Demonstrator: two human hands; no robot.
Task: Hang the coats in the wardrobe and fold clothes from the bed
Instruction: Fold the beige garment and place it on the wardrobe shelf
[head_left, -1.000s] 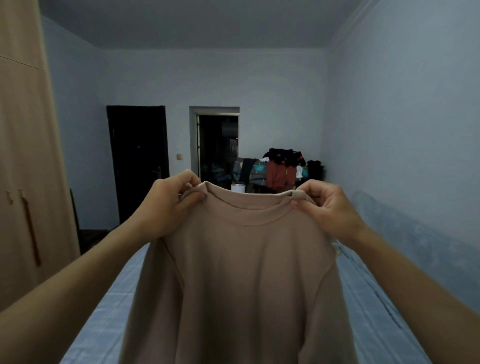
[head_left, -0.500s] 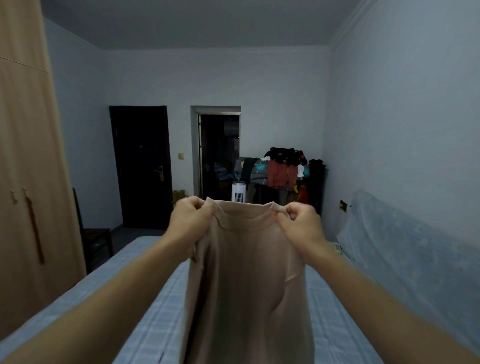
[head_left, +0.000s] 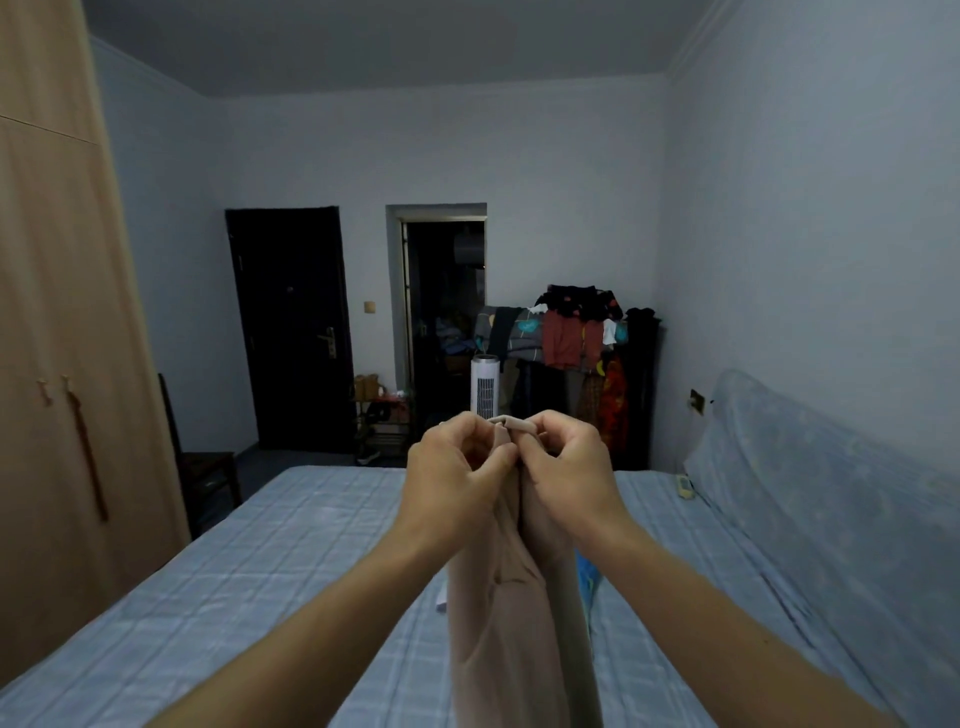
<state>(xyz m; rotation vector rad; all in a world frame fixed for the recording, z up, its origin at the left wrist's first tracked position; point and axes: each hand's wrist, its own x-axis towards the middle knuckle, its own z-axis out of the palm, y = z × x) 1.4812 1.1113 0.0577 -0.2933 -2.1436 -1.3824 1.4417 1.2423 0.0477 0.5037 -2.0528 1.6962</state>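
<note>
A beige long-sleeved top (head_left: 511, 613) hangs in front of me, folded in half lengthwise, its lower end out of view. My left hand (head_left: 457, 478) and my right hand (head_left: 566, 470) are side by side and touching, each pinching a shoulder of the top at the collar. The bed (head_left: 270, 566) with its blue checked sheet lies under the top. A tall wooden wardrobe (head_left: 57, 332) stands at the left with its doors closed.
A blue garment (head_left: 589, 577) peeks out on the bed behind the top. At the back stand a loaded clothes rack (head_left: 569, 332), a white tower fan (head_left: 484, 384), a dark door (head_left: 291, 327) and an open doorway. A dark chair (head_left: 205, 467) sits by the wardrobe.
My hands have come together from apart, bringing the two shoulders of the top against each other. The top went from spread flat to folded in half lengthwise, and sits lower.
</note>
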